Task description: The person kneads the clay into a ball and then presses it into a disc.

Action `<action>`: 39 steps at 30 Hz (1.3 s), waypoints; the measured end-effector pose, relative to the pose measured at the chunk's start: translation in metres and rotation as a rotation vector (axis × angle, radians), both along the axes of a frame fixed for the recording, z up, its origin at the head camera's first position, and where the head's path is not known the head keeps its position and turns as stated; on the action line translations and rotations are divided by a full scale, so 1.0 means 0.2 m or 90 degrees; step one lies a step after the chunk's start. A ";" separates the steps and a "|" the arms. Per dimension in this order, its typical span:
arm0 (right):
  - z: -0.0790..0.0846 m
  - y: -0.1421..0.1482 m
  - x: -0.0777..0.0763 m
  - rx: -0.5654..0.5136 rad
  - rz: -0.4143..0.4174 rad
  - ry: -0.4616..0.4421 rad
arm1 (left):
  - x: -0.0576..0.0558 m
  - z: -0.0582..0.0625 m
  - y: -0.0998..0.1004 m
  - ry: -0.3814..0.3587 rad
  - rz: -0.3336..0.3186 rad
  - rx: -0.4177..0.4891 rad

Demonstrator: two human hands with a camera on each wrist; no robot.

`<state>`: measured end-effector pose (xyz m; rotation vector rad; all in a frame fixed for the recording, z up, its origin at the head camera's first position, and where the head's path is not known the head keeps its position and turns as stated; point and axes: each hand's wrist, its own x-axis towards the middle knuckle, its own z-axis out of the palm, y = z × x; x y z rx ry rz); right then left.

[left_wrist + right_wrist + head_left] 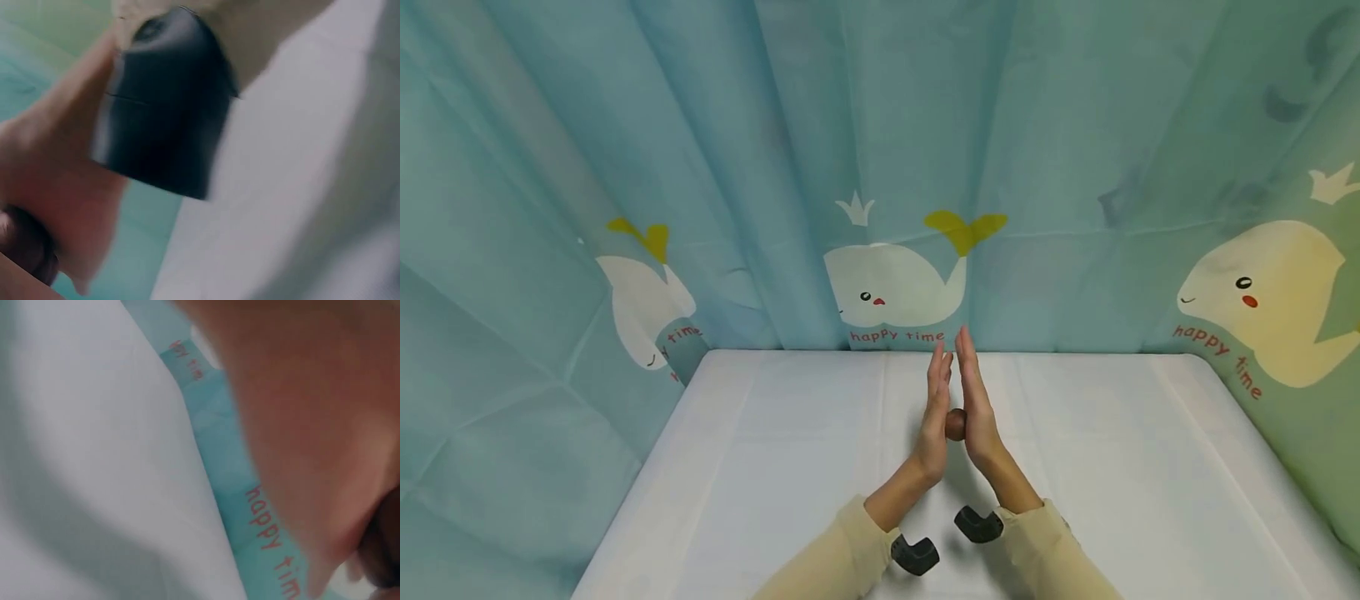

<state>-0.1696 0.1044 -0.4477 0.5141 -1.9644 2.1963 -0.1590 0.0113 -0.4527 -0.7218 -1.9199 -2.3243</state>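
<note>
Both hands are at the middle of the head view, over the white counter [790,467]. The left hand [934,429] and the right hand [981,421] face each other palm to palm, fingers extended straight and pointing toward the far edge. Neither set of fingers is curled round anything. One brown ball [956,424] sits between the two palms, touching both and pressed from either side. A narrow gap separates the fingertips of one hand from those of the other. The height of the ball over the counter cannot be judged exactly.

The left wrist view shows the ball, dark and partly cut off, at the lower left; the right wrist view shows part of it at the right edge, blurred.

Pale sleeves cover the forearms: left sleeve [831,558], right sleeve [1052,546]. A black device projects inward at each cuff, the left device [915,556] and the right device [978,525]. A blue-green curtain [1075,125] with whale prints and "happy time" lettering surrounds the counter's far side and flanks.
</note>
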 end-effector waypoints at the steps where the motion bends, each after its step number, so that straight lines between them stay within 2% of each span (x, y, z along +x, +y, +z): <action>1: -0.01 0.00 0.00 -0.004 0.004 -0.009 | 0.00 0.01 0.00 0.006 0.005 0.006; 5: -0.05 -0.02 0.02 -0.012 0.026 -0.029 | -0.01 0.05 -0.01 0.036 0.036 0.025; 9: -0.06 -0.06 0.08 -0.024 0.035 -0.019 | -0.06 0.07 -0.03 0.047 0.061 0.033; 13: -0.04 -0.08 0.12 -0.023 0.037 0.001 | -0.11 0.04 -0.03 0.035 0.088 0.010; 15: -0.03 -0.08 0.12 -0.012 0.031 0.011 | -0.12 0.01 -0.03 0.020 0.088 -0.006; 18: -0.01 -0.07 0.11 0.009 0.015 0.028 | -0.10 -0.05 -0.02 -0.001 0.064 -0.029; 21: 0.00 -0.06 0.07 0.028 0.012 0.037 | -0.06 -0.07 -0.01 -0.009 0.042 -0.022; 25: -0.02 -0.02 0.04 0.024 0.003 -0.006 | -0.02 -0.04 0.00 -0.001 0.018 0.005; 28: -0.05 0.00 0.03 -0.008 -0.001 -0.050 | 0.00 0.00 0.01 0.020 0.009 -0.007; 30: -0.07 -0.01 0.05 -0.023 0.010 -0.060 | 0.00 0.03 0.00 0.030 0.024 -0.009; 33: -0.08 -0.04 0.07 -0.035 0.038 -0.061 | -0.04 0.04 -0.01 0.029 0.077 -0.004; 36: -0.08 -0.07 0.11 -0.047 0.049 -0.054 | -0.10 0.03 -0.03 0.028 0.112 -0.009; 39: -0.06 -0.09 0.13 -0.037 0.043 -0.023 | -0.13 -0.01 -0.05 0.019 0.122 -0.041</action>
